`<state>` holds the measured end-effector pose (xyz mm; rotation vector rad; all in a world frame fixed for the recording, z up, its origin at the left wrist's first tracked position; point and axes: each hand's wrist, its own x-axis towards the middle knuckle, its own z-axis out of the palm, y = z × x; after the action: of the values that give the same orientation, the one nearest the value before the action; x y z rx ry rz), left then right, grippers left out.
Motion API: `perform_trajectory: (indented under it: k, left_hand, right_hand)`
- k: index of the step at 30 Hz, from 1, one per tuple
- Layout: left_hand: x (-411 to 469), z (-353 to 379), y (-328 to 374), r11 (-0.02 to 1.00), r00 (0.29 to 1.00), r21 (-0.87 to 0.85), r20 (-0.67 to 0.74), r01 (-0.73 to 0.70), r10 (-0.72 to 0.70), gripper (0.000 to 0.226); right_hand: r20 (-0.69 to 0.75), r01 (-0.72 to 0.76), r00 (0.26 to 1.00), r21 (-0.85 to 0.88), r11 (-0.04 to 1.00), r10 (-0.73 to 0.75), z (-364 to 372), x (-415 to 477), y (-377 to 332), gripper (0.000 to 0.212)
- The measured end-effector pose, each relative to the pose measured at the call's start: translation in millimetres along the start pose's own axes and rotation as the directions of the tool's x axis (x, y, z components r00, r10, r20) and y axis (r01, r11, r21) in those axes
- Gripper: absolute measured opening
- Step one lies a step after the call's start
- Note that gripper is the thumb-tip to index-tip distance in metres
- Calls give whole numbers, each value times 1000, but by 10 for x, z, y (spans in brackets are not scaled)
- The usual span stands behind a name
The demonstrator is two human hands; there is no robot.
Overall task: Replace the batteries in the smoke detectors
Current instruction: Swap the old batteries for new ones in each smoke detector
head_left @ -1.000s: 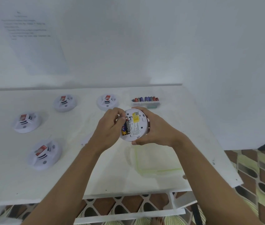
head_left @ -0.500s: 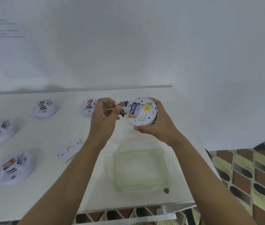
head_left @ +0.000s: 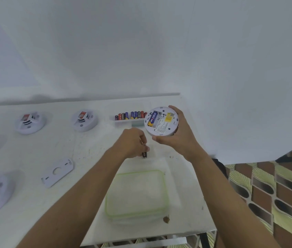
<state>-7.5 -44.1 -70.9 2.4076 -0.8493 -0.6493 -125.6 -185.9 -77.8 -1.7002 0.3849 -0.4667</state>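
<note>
The left hand (head_left: 132,145) has moved down from the smoke detector (head_left: 161,123) and now pinches a dark battery (head_left: 144,154) just above the far rim of the clear container (head_left: 141,171), near the front edge of the table (head_left: 34,154). The right hand (head_left: 181,140) grips the smoke detector, back side up, over the back right corner. One blue battery (head_left: 152,119) sits inside it.

The round white smoke detector (head_left: 161,121) was held raised in the right hand (head_left: 182,140), back face up, with one blue battery (head_left: 152,119) seated in its bay. The left hand (head_left: 132,144) pinched a black battery (head_left: 144,153), near upright. Spare batteries (head_left: 130,115) lay in a row beyond. Four other detectors (head_left: 84,120) lay to the left.
</note>
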Motion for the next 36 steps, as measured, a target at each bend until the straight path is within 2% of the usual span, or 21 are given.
perform_trajectory:
  k: [8, 11, 14, 16, 18, 22, 24, 27, 32, 36]
  left_hand:
    - [96, 97, 54, 998, 998, 48, -54, 36, -33, 14]
    - [32, 15, 67, 999, 997, 34, -75, 0, 3, 10]
    - [-25, -120, 80, 997, 963, 18, -259, -69, 71, 11]
    - [-39, -200, 89, 990, 900, 9, -416, -140, 131, 7]
    - [-52, -269, 111, 968, 839, 8, -496, -253, 223, 7]
    - [-68, -292, 125, 893, 832, 13, -358, -449, 424, 30]
    - [-64, -242, 108, 874, 831, -24, -321, -486, 454, 31]
    - [-62, -195, 107, 857, 815, -68, -354, -511, 458, 29]
    - [-74, -207, 137, 803, 745, 175, -304, -570, 595, 27]
    - [-73, -222, 143, 786, 712, 255, -333, -564, 619, 28]
  right_hand:
    - [73, -2, 997, -47, 999, 5, -215, 40, 94, 97]
    - [127, -6, 992, -51, 999, 13, -253, 56, 104, 95]
    - [166, -1, 986, -44, 999, 9, -277, 73, 85, 95]
    - [176, -2, 984, -40, 999, 9, -292, 86, 63, 97]
    - [186, 1, 983, -43, 999, 7, -303, 98, 37, 97]
    - [222, 11, 975, -84, 996, 8, -325, 133, 0, 99]
    - [244, 21, 970, -92, 996, 2, -335, 153, -17, 98]
    - [264, 29, 965, -111, 993, 1, -353, 177, -58, 97]
    - [337, 53, 942, -150, 987, 0, -390, 212, -137, 93]
    - [346, 50, 938, -131, 990, -2, -405, 242, -165, 92]
